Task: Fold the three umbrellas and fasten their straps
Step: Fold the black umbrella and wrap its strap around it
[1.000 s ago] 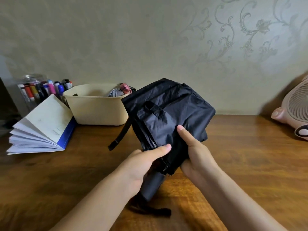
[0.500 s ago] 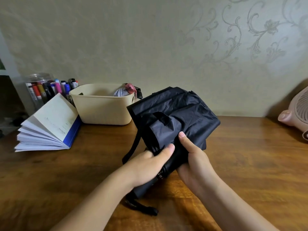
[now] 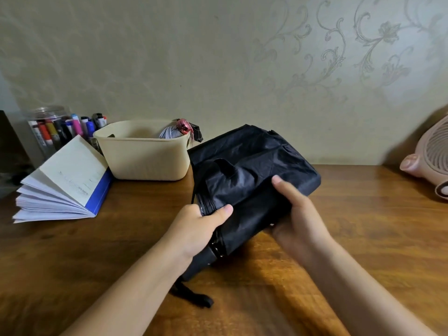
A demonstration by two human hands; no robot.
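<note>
Tabletop [image 3: 378, 238] spreads wide right of hands [image 3: 201, 226] [image 3: 299, 219] gripping black umbrella [image 3: 254, 163].

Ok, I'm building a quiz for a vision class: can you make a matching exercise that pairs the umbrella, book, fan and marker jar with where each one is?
Things:
1. umbrella
2. book
3. fan
4. jar

Places:
A. far right, cut off by the frame
B. far back left, behind the book
C. gripped by the left hand and right hand
D. fanned open, just left of the basket

Pairs: 1-C, 2-D, 3-A, 4-B
</note>
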